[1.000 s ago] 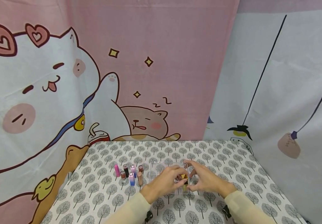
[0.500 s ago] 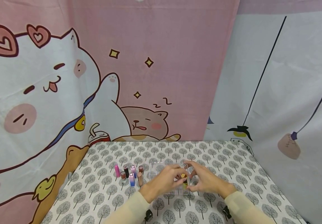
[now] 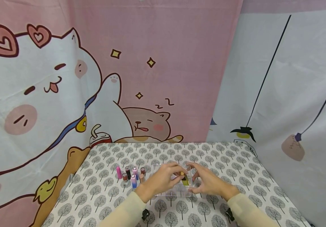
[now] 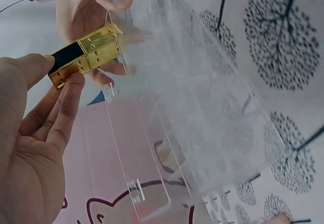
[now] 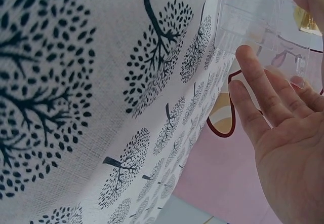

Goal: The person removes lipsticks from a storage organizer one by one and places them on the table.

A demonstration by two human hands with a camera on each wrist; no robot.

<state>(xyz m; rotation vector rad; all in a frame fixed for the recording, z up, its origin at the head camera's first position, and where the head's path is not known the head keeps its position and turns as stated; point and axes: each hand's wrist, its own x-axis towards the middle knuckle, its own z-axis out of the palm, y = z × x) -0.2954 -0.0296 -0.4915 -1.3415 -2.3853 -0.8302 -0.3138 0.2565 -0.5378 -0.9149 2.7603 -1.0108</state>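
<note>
My left hand (image 3: 163, 178) pinches a gold lipstick tube (image 4: 96, 51) with a black panel between thumb and fingers. The tube is tilted, over the right end of a clear plastic organizer (image 4: 212, 112). In the left wrist view its far end overlaps the organizer's upper edge. My right hand (image 3: 208, 181) holds the organizer's right side, thumb at the near corner and fingers at the far one. The right wrist view shows the right fingers (image 5: 268, 89) spread beside the clear wall. My left hand hides much of the organizer in the head view.
Left of the organizer stand a bright pink tube (image 3: 119, 172), a black-capped tube (image 3: 127, 172), a pink-and-blue lipstick (image 3: 134, 181), a brownish tube (image 3: 142, 178) and several others. A tree-print cloth (image 3: 106, 201) covers the table. A cartoon curtain (image 3: 180, 78) hangs behind.
My left hand has shifted slightly left and up with the gold lipstick, which now leans and shows more of its body. The right hand and organizer stay in place.
</note>
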